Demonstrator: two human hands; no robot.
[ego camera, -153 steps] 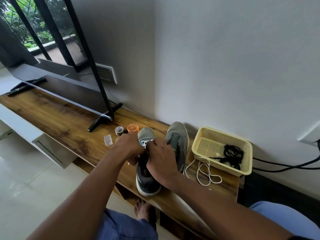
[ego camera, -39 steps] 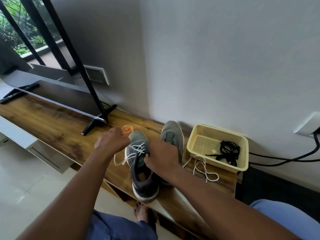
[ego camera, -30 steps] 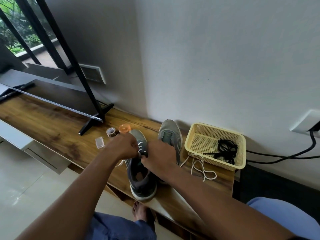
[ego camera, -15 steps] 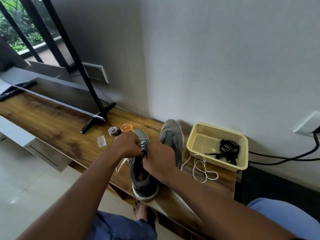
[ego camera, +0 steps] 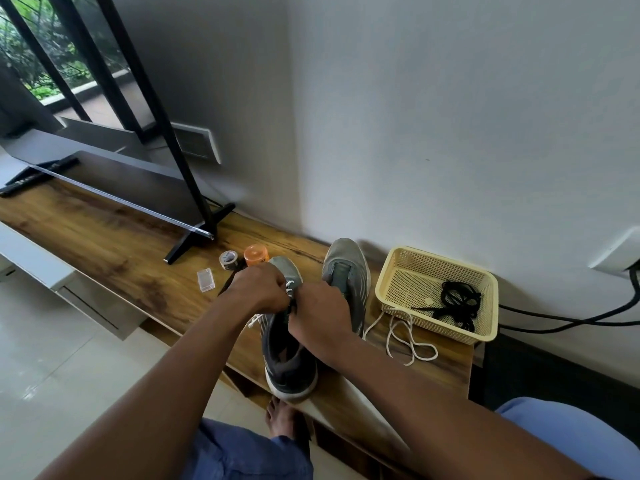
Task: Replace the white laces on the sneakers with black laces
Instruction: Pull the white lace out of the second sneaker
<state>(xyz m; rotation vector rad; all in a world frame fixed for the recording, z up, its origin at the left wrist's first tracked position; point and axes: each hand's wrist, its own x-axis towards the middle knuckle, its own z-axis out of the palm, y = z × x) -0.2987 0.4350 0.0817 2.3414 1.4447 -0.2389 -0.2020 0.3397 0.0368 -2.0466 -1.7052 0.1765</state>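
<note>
close together, both hands (ego camera: 291, 306) gripping near sneaker (ego camera: 289, 358) laces, no legible writing

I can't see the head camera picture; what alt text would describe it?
Two hands, left and right, work at the laces of a grey sneaker on a wooden shelf. A second sneaker stands beside it, a loose white lace lies near a yellow basket holding black laces.

My left hand (ego camera: 260, 287) and right hand (ego camera: 320, 315) hide near sneaker (ego camera: 289, 358) eyelets; lace grip unclear. TV (ego camera: 104, 181) cut off left.
</note>
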